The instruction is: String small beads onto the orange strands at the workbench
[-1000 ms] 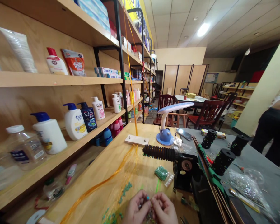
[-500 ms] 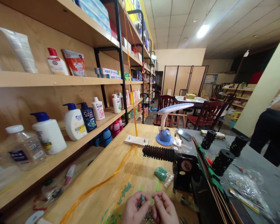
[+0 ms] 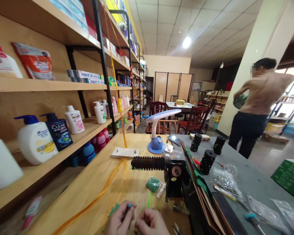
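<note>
At the bottom of the head view, my left hand (image 3: pixel 121 218) is closed in a pinch, a small blue bead (image 3: pixel 129 205) showing at its fingertips. Close to its right, my right hand (image 3: pixel 150 222) has its fingers pinched together; whatever they hold is hidden. Loose green beads (image 3: pixel 114 209) lie on the wooden table beside my left hand. Ahead of my hands rests a clear bag of green beads (image 3: pixel 153 184). A bundle of orange thread (image 3: pixel 93 201) runs from a pale board with two screws (image 3: pixel 125 152) toward the near left.
A black machine (image 3: pixel 175 178) with a ridged roller (image 3: pixel 149 163) stands ahead right, a blue lamp (image 3: pixel 156 145) behind it. Black spools (image 3: pixel 207 162) and plastic bags (image 3: pixel 226 179) lie on the grey table. Bottle shelves (image 3: pixel 88 132) line the left. A person (image 3: pixel 257 107) stands at right.
The view has turned right, so the table and shelves appear further left and the standing person shows more fully. Both my hands remain close together with fingers pinched.
</note>
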`<state>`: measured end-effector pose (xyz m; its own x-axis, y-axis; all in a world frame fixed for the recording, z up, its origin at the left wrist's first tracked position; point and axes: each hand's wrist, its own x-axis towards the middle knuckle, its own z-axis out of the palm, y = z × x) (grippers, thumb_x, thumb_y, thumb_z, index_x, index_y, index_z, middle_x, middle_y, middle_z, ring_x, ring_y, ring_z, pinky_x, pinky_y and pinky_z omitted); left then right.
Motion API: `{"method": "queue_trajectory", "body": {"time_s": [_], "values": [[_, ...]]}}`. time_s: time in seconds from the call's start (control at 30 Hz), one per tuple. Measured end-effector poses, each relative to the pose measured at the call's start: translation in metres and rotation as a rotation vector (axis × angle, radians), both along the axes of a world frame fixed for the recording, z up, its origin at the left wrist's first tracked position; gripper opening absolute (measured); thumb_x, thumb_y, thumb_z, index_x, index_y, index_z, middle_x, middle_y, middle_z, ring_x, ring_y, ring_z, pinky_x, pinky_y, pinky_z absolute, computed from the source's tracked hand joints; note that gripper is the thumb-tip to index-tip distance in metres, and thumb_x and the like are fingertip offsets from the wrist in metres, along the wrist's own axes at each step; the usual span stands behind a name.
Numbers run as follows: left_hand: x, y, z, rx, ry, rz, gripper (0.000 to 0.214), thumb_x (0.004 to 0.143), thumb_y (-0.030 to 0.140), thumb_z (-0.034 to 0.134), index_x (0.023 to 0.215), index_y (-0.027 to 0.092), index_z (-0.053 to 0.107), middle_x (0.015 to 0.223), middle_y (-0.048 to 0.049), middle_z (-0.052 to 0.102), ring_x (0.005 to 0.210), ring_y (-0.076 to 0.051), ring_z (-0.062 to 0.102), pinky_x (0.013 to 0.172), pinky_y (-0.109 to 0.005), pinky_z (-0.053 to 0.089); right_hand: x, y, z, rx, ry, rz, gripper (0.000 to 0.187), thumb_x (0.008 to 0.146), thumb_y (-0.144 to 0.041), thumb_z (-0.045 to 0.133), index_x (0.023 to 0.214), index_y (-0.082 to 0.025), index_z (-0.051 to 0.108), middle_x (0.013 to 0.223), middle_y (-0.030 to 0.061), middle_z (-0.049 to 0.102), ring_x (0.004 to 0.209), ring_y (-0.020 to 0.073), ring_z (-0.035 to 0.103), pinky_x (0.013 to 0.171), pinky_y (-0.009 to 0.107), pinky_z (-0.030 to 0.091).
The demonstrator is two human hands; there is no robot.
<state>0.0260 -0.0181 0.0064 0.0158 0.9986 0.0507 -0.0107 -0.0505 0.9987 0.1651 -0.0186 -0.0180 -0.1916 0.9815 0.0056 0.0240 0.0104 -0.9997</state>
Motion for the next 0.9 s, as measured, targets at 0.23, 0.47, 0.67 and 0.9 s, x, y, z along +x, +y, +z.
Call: {"method": "queue_trajectory", "body": {"time_s": [0.23, 0.47, 0.67, 0.9], "values": [[-0.001, 0.018, 0.014, -0.132, -0.309, 0.161, 0.049, 0.056, 0.052, 0.083, 0.083, 0.013, 0.072, 0.057, 0.0052, 0.057, 0.039, -0.005, 0.036, 0.038, -0.017, 0.025, 0.000, 0.005, -0.016, 0.122, -0.024, 0.028, 0.044, 0.079, -0.059, 0.062, 0.063, -0.021, 0.045, 0.054, -0.0076, 0.040, 0.052, 0.0091, 0.035, 0.049, 0.021, 0.026], [-0.019, 0.019, 0.013, -0.209, -0.325, 0.061, 0.047, 0.051, 0.047, 0.088, 0.082, 0.013, 0.075, 0.056, 0.0025, 0.062, 0.047, -0.007, 0.045, 0.043, -0.017, 0.028, 0.007, 0.009, -0.012, -0.035, 0.232, -0.041, 0.057, 0.064, -0.075, 0.068, 0.065, -0.020, 0.051, 0.051, -0.0088, 0.040, 0.048, 0.0084, 0.031, 0.049, 0.021, 0.024], [-0.003, 0.007, 0.007, -0.212, -0.243, -0.014, 0.053, 0.053, 0.060, 0.084, 0.077, 0.013, 0.075, 0.057, 0.0014, 0.063, 0.042, -0.004, 0.037, 0.042, -0.018, 0.022, 0.005, 0.012, 0.003, -0.097, 0.272, -0.059, 0.055, 0.056, -0.071, 0.077, 0.061, -0.019, 0.061, 0.054, -0.0048, 0.052, 0.052, 0.0111, 0.042, 0.054, 0.023, 0.033], [-0.003, 0.012, 0.013, -0.167, -0.198, -0.048, 0.043, 0.057, 0.052, 0.084, 0.067, 0.013, 0.069, 0.051, 0.0043, 0.057, 0.048, -0.008, 0.042, 0.045, -0.020, 0.027, 0.002, 0.019, 0.014, -0.093, 0.218, -0.034, 0.053, 0.052, -0.070, 0.079, 0.058, -0.017, 0.070, 0.059, 0.0000, 0.064, 0.063, 0.0170, 0.055, 0.066, 0.027, 0.041]]}}
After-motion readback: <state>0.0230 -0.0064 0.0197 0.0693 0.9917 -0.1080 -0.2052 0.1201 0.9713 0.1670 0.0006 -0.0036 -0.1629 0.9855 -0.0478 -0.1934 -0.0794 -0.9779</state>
